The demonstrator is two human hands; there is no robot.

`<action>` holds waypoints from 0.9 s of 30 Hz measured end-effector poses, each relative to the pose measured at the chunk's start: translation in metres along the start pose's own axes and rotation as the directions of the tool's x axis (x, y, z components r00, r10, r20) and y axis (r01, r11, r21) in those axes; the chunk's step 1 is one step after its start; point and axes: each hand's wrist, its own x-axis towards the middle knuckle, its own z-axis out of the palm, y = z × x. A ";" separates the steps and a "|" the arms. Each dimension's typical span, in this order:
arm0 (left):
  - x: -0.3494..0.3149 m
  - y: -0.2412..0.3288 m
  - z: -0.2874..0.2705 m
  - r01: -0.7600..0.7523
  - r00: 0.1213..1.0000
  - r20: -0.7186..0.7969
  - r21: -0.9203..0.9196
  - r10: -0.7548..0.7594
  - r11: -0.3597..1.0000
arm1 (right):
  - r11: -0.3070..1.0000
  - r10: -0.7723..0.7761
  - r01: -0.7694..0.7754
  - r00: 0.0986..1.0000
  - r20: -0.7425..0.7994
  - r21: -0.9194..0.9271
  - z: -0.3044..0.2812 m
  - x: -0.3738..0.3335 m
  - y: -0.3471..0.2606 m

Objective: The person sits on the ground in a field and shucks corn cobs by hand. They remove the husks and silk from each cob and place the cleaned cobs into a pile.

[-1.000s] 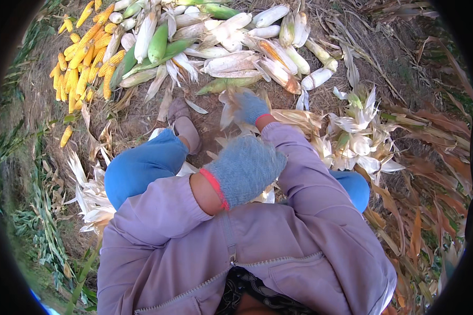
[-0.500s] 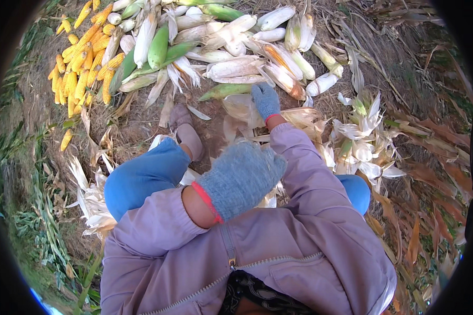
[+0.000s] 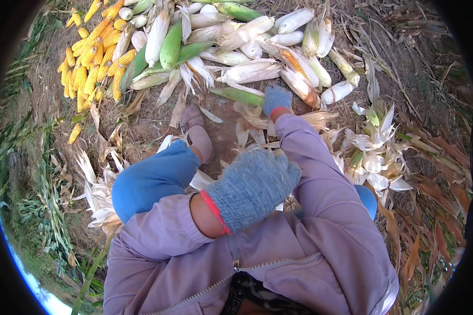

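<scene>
Both hands wear grey-blue knitted gloves with red cuffs. My left hand (image 3: 255, 189) is held close in front of my jacket, back of the glove up, its fingers curled; whatever they may hold is hidden. Farther out, my right hand (image 3: 277, 100) is stretched to the near edge of a heap of corn ears in their husks (image 3: 249, 71). It is beside the end of a green-husked ear (image 3: 237, 95) and close to a pale ear with a brown tip (image 3: 300, 89). Its fingers point down and away, mostly out of sight.
Husked yellow cobs (image 3: 92, 65) are piled at the far left, with a single cob (image 3: 75, 133) nearer me. Stripped husks (image 3: 373, 152) lie at right, others (image 3: 97, 191) beside my bent left knee (image 3: 150, 181). Dry stalks (image 3: 436, 168) line the right side.
The whole view has shifted, so the scene sits farther right and slightly lower. My right hand stays at the heap's near edge, slightly farther from the green ear. My left hand keeps its curled pose.
</scene>
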 end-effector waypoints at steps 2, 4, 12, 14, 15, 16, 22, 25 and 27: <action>0.001 0.000 0.000 -0.001 0.999 -0.039 -0.053 -0.001 0.999 | 0.995 -0.076 0.065 0.984 -0.161 -0.071 0.009 -0.008 0.001; 0.005 0.003 -0.008 -0.007 1.000 -0.029 -0.005 0.006 1.000 | 0.996 -0.068 0.077 0.980 -0.189 0.043 0.015 -0.018 0.002; -0.006 0.014 -0.002 -0.011 1.000 0.007 0.095 0.010 0.995 | 0.763 -0.104 -0.073 0.967 0.233 0.642 -0.016 -0.063 -0.019; -0.007 0.019 0.001 -0.009 1.000 0.010 0.120 0.007 0.993 | 0.549 -0.122 -0.113 0.969 0.213 0.828 0.006 -0.072 -0.018; -0.009 0.023 0.003 -0.024 1.000 0.015 0.140 0.022 0.990 | 0.408 -0.152 -0.185 0.952 0.267 0.894 0.014 -0.077 -0.019; -0.012 0.025 0.006 -0.033 0.999 0.011 0.161 0.032 0.986 | 0.204 -0.233 -0.338 0.895 0.381 0.919 0.013 -0.080 -0.021; -0.031 0.030 -0.011 -0.042 0.992 -0.109 0.145 0.058 0.989 | -0.182 -0.334 -0.460 0.860 0.385 0.869 -0.027 -0.150 -0.024; -0.044 0.026 -0.038 -0.018 0.951 -0.300 0.194 0.077 0.981 | -0.077 -0.236 -0.359 0.913 0.333 0.930 -0.062 -0.200 -0.022; -0.057 0.019 -0.057 0.065 0.870 -0.492 0.188 0.036 0.980 | -0.063 -0.203 -0.290 0.941 0.272 0.955 -0.086 -0.228 -0.028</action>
